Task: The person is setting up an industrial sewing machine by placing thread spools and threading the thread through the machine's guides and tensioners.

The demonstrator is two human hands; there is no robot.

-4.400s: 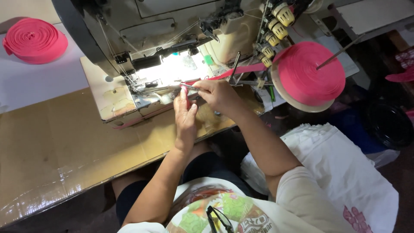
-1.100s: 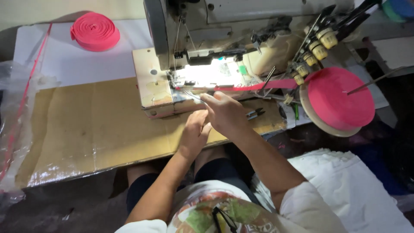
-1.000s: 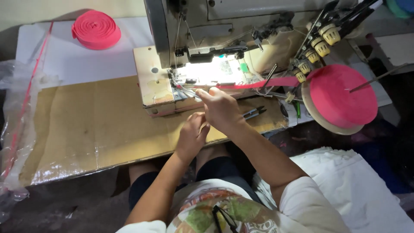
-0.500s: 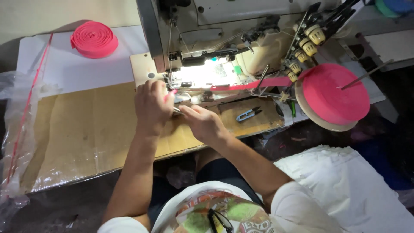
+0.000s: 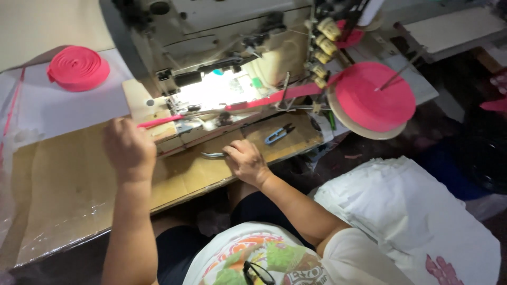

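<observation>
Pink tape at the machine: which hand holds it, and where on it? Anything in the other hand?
The left hand pinches the pink tape at its free end, left of the needle. The right hand holds tweezers by their rear end.

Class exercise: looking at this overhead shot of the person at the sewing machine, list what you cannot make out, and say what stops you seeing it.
- Needle area of the sewing machine: head view, washed out by the lamp glare.
- Left hand fingertips on the pink tape: hidden behind the knuckles.
- Metal tool at the right hand: mostly covered by the fingers, its kind unclear.
- Machine top: cut off by the upper edge.
</observation>
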